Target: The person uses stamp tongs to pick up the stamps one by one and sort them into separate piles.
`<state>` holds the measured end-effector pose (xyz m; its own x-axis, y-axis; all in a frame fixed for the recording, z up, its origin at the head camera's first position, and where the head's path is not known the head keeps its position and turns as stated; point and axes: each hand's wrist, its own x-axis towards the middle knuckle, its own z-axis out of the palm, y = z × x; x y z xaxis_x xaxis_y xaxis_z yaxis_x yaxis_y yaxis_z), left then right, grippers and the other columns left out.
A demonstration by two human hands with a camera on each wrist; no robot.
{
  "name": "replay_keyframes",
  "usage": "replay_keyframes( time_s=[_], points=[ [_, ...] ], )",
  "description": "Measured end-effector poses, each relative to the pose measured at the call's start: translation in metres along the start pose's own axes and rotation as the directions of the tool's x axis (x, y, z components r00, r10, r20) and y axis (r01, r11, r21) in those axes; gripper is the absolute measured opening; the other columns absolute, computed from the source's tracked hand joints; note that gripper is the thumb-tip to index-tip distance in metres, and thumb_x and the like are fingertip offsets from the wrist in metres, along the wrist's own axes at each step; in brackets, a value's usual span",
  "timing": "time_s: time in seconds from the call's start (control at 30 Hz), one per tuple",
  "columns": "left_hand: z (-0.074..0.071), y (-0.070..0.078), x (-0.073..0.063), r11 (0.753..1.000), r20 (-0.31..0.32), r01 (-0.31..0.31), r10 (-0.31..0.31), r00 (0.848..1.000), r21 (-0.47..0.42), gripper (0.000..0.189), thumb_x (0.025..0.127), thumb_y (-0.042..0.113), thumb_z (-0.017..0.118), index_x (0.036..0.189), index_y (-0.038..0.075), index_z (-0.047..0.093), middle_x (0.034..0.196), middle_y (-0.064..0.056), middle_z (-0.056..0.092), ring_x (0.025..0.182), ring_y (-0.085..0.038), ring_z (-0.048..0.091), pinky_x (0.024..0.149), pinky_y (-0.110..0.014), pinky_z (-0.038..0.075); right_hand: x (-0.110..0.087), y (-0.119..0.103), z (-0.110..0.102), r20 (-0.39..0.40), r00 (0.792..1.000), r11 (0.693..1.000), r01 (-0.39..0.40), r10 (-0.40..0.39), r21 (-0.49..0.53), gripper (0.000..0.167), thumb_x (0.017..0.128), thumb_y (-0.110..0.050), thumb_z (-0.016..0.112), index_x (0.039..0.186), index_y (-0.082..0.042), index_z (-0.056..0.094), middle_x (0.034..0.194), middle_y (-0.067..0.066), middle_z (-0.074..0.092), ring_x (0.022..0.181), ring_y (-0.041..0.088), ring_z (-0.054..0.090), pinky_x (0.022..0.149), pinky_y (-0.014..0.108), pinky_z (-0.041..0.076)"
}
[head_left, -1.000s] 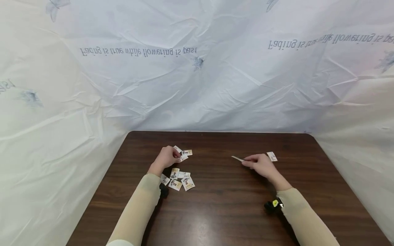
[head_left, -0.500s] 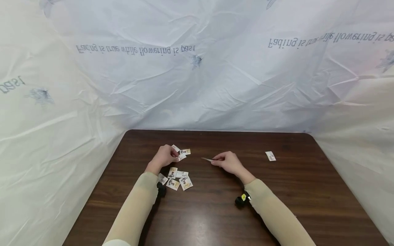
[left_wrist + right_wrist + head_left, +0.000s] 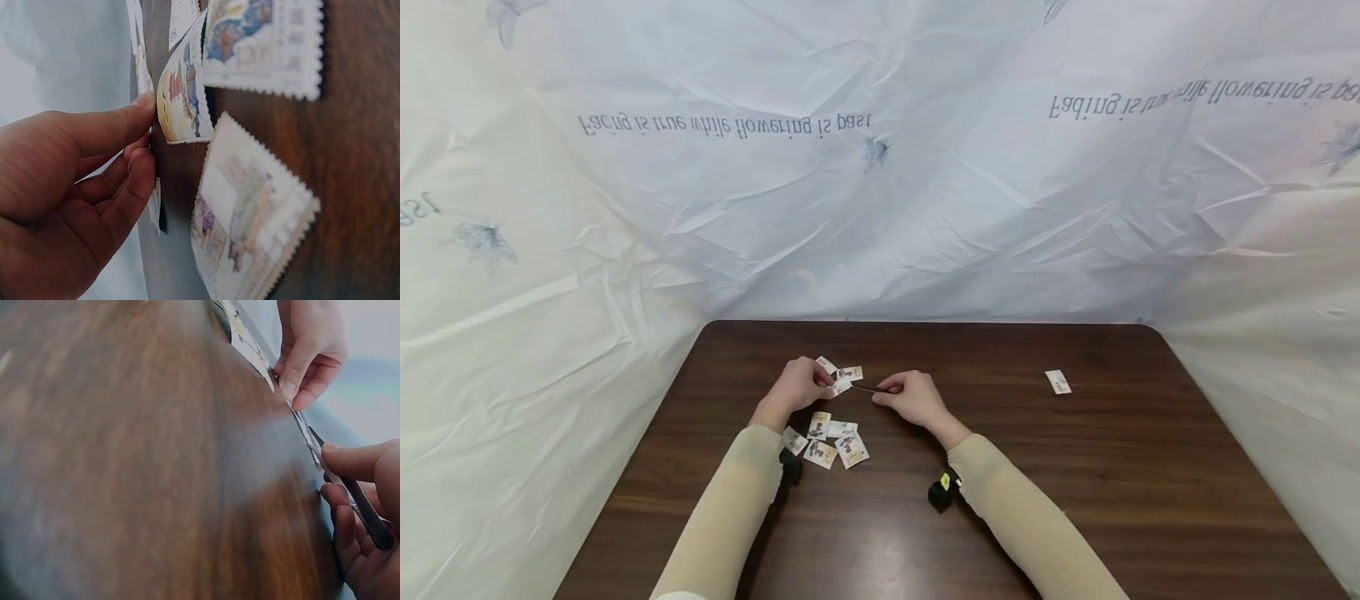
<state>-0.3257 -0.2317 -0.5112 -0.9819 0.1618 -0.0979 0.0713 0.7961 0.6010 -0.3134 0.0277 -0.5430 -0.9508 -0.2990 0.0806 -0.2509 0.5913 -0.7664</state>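
Observation:
My left hand point(image 3: 797, 387) is at the left of the table, pinching a postage stamp point(image 3: 842, 387) between thumb and finger. In the right wrist view that stamp point(image 3: 304, 430) appears nearly edge-on. My right hand point(image 3: 917, 398) grips dark tweezers point(image 3: 372, 515), whose tips point left at the stamp. Whether the tips touch it, I cannot tell. Two more stamps lie just behind the left fingertips, one of them a yellowish stamp point(image 3: 852, 372). Closer to me is a loose cluster of several stamps, including a tilted stamp point(image 3: 852, 449); perforated edges show on a stamp point(image 3: 250, 212) in the left wrist view.
A lone stamp point(image 3: 1057, 382) lies toward the right rear of the dark wooden table point(image 3: 1112, 500). White printed sheeting point(image 3: 925, 233) hangs behind the table and along its sides. Black wrist cameras, such as the right camera point(image 3: 940, 493), sit below the sleeves.
My right hand has moved left across the table with the tweezers, from beside the lone stamp to the stamp at my left fingers. The left hand has stayed almost in place.

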Motion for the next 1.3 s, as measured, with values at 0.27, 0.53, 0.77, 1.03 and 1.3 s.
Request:
replay_keyframes(
  time_s=[0.27, 0.53, 0.77, 1.03, 1.3],
  points=[
    [0.003, -0.004, -0.003, 1.0, 0.004, 0.005, -0.005, 1.0, -0.019, 0.006, 0.093, 0.01, 0.085, 0.093, 0.008, 0.08, 0.086, -0.002, 0.071, 0.075, -0.018, 0.064, 0.072, -0.037, 0.055, 0.001, -0.003, 0.008, -0.003, 1.0, 1.0, 0.003, -0.003, -0.009, 0.021, 0.095, -0.029, 0.084, 0.109, -0.014, 0.084, 0.095, -0.003, 0.077, 0.081, 0.011, 0.066, 0.076, 0.036, 0.055],
    [0.007, -0.004, -0.003, 1.0, -0.007, -0.012, 0.012, 1.0, -0.004, 0.007, 0.092, 0.01, 0.086, 0.092, 0.009, 0.08, 0.084, -0.001, 0.07, 0.076, -0.017, 0.063, 0.075, -0.038, 0.055, -0.001, -0.006, 0.012, -0.019, 1.0, 1.0, 0.004, -0.004, -0.028, 0.019, 0.095, -0.03, 0.084, 0.108, -0.015, 0.085, 0.096, -0.003, 0.077, 0.084, 0.013, 0.067, 0.078, 0.037, 0.055],
    [0.007, -0.003, -0.003, 1.0, -0.01, -0.013, 0.013, 1.0, 0.003, 0.008, 0.091, 0.011, 0.087, 0.092, 0.009, 0.08, 0.084, -0.001, 0.07, 0.076, -0.017, 0.062, 0.074, -0.038, 0.055, -0.004, -0.011, 0.016, -0.035, 0.999, 0.999, 0.0, -0.002, -0.047, 0.02, 0.095, -0.032, 0.084, 0.106, -0.016, 0.086, 0.097, -0.003, 0.079, 0.085, 0.014, 0.069, 0.078, 0.038, 0.056],
    [0.007, -0.003, -0.003, 1.0, -0.015, -0.025, 0.025, 1.0, 0.006, 0.007, 0.092, 0.012, 0.086, 0.093, 0.009, 0.08, 0.085, -0.001, 0.07, 0.077, -0.017, 0.063, 0.076, -0.038, 0.055, -0.006, -0.02, 0.02, -0.072, 0.995, 0.997, -0.066, 0.062, -0.048, 0.016, 0.095, -0.035, 0.083, 0.103, -0.021, 0.086, 0.091, -0.007, 0.078, 0.083, 0.012, 0.069, 0.077, 0.038, 0.056],
    [0.004, -0.003, -0.003, 0.999, -0.017, -0.033, 0.033, 0.999, -0.005, 0.007, 0.091, 0.01, 0.087, 0.092, 0.008, 0.08, 0.083, 0.0, 0.071, 0.075, -0.017, 0.064, 0.075, -0.038, 0.056, -0.005, -0.024, 0.024, -0.092, 0.992, 0.995, -0.09, 0.086, -0.04, 0.011, 0.096, -0.03, 0.082, 0.099, -0.02, 0.085, 0.082, -0.009, 0.075, 0.074, 0.009, 0.067, 0.073, 0.037, 0.055]
  ],
)
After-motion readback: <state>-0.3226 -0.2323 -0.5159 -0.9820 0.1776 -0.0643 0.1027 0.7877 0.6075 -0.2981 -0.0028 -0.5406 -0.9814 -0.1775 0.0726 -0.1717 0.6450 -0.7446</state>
